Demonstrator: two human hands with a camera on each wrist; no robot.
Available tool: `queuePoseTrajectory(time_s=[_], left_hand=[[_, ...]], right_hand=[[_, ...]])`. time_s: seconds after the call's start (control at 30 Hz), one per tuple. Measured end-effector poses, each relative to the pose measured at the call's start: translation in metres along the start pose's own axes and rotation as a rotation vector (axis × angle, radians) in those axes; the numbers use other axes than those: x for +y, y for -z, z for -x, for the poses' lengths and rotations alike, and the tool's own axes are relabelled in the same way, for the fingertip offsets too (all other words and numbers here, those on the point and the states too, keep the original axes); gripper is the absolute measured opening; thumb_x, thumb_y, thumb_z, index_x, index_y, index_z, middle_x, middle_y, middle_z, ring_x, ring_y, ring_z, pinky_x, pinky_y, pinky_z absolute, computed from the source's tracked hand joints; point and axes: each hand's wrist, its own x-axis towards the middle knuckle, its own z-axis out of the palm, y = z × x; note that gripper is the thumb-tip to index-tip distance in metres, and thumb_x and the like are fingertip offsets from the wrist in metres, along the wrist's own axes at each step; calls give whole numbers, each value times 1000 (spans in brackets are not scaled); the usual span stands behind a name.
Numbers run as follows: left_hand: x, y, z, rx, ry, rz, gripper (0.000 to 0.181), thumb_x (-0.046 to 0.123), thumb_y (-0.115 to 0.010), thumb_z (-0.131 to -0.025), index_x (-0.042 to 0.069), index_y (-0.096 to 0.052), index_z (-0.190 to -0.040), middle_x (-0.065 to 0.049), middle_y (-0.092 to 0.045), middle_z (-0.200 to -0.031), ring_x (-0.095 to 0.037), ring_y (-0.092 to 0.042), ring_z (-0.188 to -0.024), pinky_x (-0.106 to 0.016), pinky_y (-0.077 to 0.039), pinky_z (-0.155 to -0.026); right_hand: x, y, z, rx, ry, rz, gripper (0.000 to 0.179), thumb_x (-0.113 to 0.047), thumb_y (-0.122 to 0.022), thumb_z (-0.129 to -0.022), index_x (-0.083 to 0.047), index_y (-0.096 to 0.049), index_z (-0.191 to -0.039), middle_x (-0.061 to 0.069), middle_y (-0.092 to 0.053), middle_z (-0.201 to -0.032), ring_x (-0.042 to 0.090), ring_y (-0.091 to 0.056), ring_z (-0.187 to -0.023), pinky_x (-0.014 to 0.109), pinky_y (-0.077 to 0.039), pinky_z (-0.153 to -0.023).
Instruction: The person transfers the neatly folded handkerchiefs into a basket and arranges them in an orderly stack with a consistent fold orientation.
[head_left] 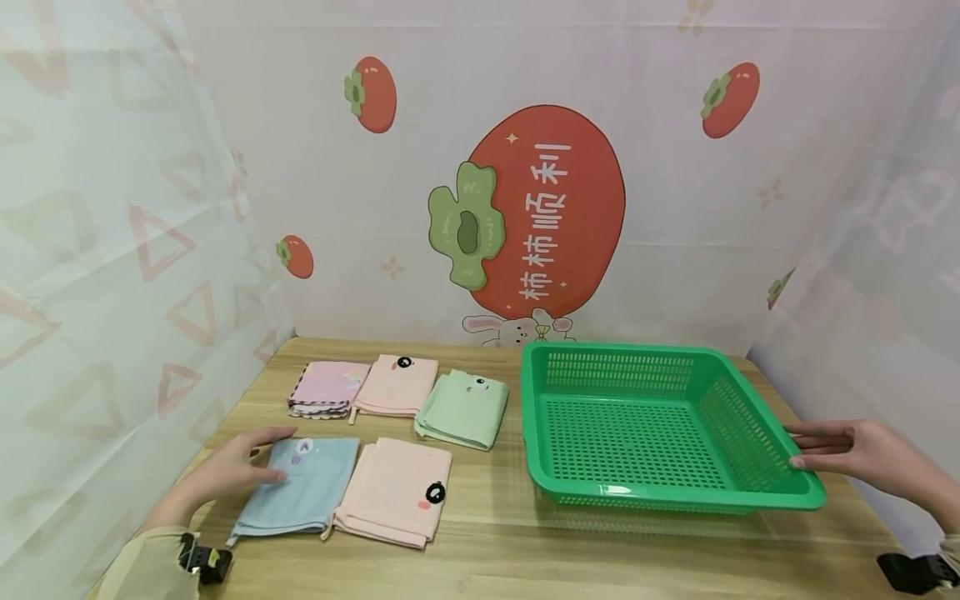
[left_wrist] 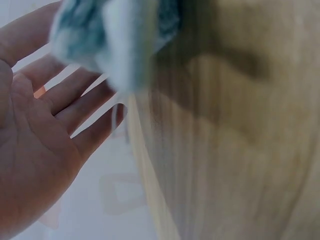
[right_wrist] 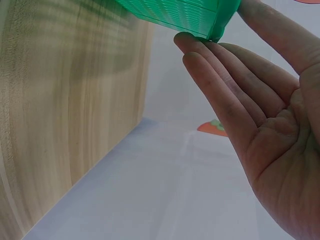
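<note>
At the R side of the wood table point(head_left: 487, 558) is a green basket point(head_left: 630, 493), long way L to R. R hand point(head_left: 862, 454) pinches its R rim, thumb on top, fingers outside. Over on the L, nr the front, lies a blue cloth point(head_left: 307, 492). It slants, far end more to the R, w/ a face point(head_left: 303, 448) up there. L hand point(head_left: 232, 471) has fingers spread apart, thumb over the cloth's L edge. Pink cloth point(head_left: 393, 483) is just beside it.

Blue cloth point(head_left: 318, 492) (folded) lies left of green basket point(head_left: 667, 496).
</note>
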Motion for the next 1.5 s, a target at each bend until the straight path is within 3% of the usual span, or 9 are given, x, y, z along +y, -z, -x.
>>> queuePoseTrajectory(time_s=[0.4,0.67,1.07,1.5], left_hand=[[-2,2,-2,-27,10,-37,78,26,-81,-70,-4,-48,-134,-27,-52,-131,-42,-55,-112,-50,-49,-89],[-2,1,-2,-36,55,-39,82,22,-84,-68,-9,-45,-133,-20,-60,-113,-26,-58,-96,-27,-52,-73],[3,0,-3,-37,128,-53,86,21,-84,-66,-10,-42,-135,-8,-59,-92,-17,-53,-83,-25,-46,-65],[1,-1,-9,-36,271,-67,70,16,-85,-65,-14,-51,-119,-12,-62,-91,-20,-57,-82,-33,-49,-68]], right_hand=[[0,-1,4,4,-6,-4,67,-33,-68,-86,15,-48,-129,30,-63,-113,-7,-63,-78,25,-55,-65],[0,-1,3,-7,-30,6,69,-36,-68,-86,14,-48,-129,30,-63,-114,-7,-62,-78,24,-55,-65],[0,0,0,-5,-9,0,66,-33,-68,-87,14,-49,-129,30,-63,-113,-6,-63,-78,27,-56,-66],[-2,4,-1,-12,24,46,63,-31,-69,-85,14,-52,-126,30,-63,-113,-5,-63,-78,24,-55,-64]])
